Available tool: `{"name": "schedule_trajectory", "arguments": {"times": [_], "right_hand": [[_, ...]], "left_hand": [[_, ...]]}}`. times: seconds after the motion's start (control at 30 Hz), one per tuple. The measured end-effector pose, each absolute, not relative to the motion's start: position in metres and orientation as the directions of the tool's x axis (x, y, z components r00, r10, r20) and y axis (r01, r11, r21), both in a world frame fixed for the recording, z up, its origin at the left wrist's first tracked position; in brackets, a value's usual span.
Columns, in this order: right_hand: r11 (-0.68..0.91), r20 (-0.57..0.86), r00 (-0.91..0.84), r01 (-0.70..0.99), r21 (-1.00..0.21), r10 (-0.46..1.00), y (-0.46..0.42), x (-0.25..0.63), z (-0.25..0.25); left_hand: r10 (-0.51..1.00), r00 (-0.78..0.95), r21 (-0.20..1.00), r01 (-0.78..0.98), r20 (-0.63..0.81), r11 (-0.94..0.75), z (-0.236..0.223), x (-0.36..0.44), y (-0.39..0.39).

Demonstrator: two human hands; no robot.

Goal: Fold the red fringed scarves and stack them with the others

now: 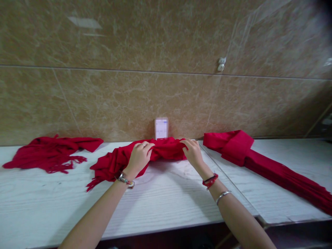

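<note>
A red fringed scarf lies bunched in the middle of the white counter, its left part crumpled with tassels at the end. My left hand grips the scarf near its centre, fingers curled over the upper edge. At the scarf's right end, my right hand pinches the cloth between thumb and fingers. The stretch between my hands is pulled out sideways and slightly raised over the counter, with a shadow below. Bracelets circle both wrists.
A second red scarf lies loosely heaped at the left. At the right, a folded red scarf stretches toward the front edge. A phone leans on the marbled tile wall. The white counter has a seam at right.
</note>
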State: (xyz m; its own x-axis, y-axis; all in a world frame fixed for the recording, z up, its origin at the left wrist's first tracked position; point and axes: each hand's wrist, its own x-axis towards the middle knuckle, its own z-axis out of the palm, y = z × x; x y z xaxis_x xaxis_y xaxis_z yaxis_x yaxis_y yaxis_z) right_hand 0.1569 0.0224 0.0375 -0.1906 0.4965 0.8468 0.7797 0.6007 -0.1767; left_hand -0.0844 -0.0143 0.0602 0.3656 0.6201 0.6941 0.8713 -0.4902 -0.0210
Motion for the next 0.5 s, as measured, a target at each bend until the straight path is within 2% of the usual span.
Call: {"name": "schedule_trajectory", "arguments": {"times": [0.1,0.27,0.37,0.43,0.5], "right_hand": [[0.538,0.812,-0.164,0.817,-0.206,0.56,0.025,0.159,0.036],[0.436,0.773,-0.123,0.875,-0.211,0.622,0.028,0.164,0.036],[0.375,0.772,-0.073,0.9,-0.222,0.632,0.03,0.169,0.037],[0.373,0.79,-0.053,0.899,-0.228,0.611,0.03,0.171,0.038],[0.424,0.827,-0.048,0.874,-0.237,0.561,0.028,0.17,0.04]], "left_hand": [[0.642,0.261,0.005,0.925,0.721,-0.381,0.068,-0.095,-0.013],[0.826,0.195,-0.056,0.979,0.528,-0.195,0.059,-0.101,-0.009],[0.857,0.135,-0.077,0.991,0.498,-0.111,0.056,-0.103,-0.009],[0.843,0.14,-0.098,0.99,0.519,-0.103,0.058,-0.101,-0.011],[0.804,0.217,-0.119,0.976,0.554,-0.182,0.058,-0.095,-0.015]]}}
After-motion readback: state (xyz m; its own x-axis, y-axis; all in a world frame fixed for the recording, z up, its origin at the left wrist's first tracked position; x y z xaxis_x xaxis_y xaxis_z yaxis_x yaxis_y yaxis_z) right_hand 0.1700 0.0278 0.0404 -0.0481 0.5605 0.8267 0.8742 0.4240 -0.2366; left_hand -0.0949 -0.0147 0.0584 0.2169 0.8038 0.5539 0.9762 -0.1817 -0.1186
